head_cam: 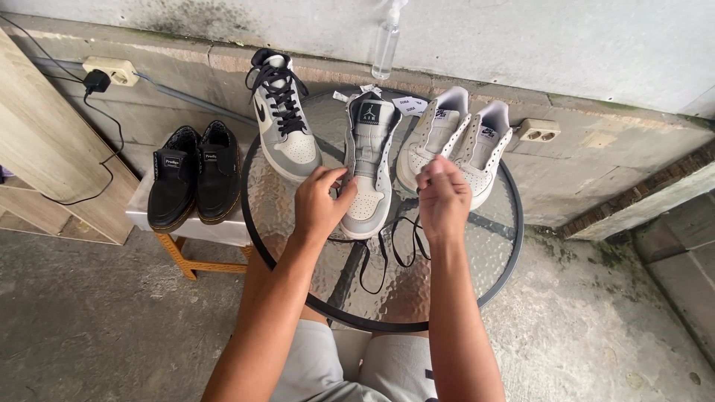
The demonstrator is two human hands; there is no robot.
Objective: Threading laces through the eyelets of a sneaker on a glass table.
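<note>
Both hands — left hand (319,202), right hand (444,195) — pinch the black shoelace (395,249) over the unlaced grey high-top sneaker (368,164) on the glass table (477,260); lacing barely begun — its mate (283,119) already laced

- Ahead of the left hand (319,205): grey unlaced sneaker (369,160) blocks, touching the fingers.
- Further left: laced high-top (283,119) obstructs; narrow gap between the two.
- Ahead of the right hand (444,197): white sneaker pair (456,141) blocks.
- Below both hands: bare glass table (477,260), crossed only by the black lace (395,249).
- Beyond the shoes: spray bottle (386,45) against the wall.
</note>
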